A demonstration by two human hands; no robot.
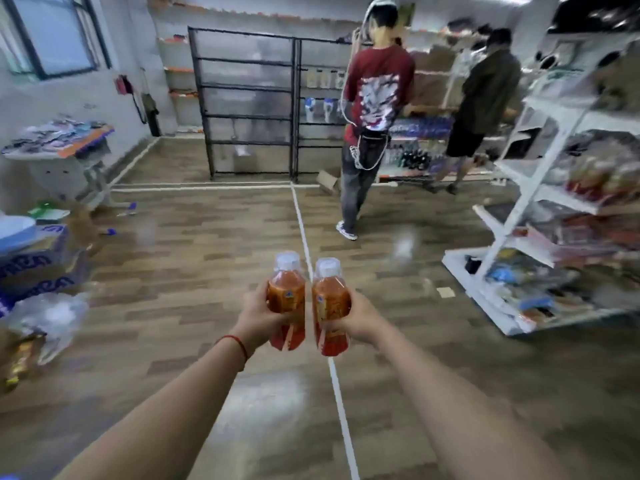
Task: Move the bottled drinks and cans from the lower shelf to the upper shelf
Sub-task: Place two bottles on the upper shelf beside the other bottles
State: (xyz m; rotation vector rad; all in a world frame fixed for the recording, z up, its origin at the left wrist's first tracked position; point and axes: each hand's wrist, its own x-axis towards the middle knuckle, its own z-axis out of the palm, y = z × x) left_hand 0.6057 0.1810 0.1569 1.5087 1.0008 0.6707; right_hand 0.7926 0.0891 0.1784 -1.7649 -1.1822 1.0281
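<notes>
Both hands full: left hand [258, 315] wraps one orange drink bottle [286, 299], right hand [356, 318] wraps a second bottle [330, 306], held upright, side by side, nearly touching, over the wood floor [180, 258]. Looks like the carry step, mid-room, no shelf in reach. Next move calls for turning to the white shelf rack [533, 188] at right and finding a free upper level. Bottle labels too blurred to read.
</notes>
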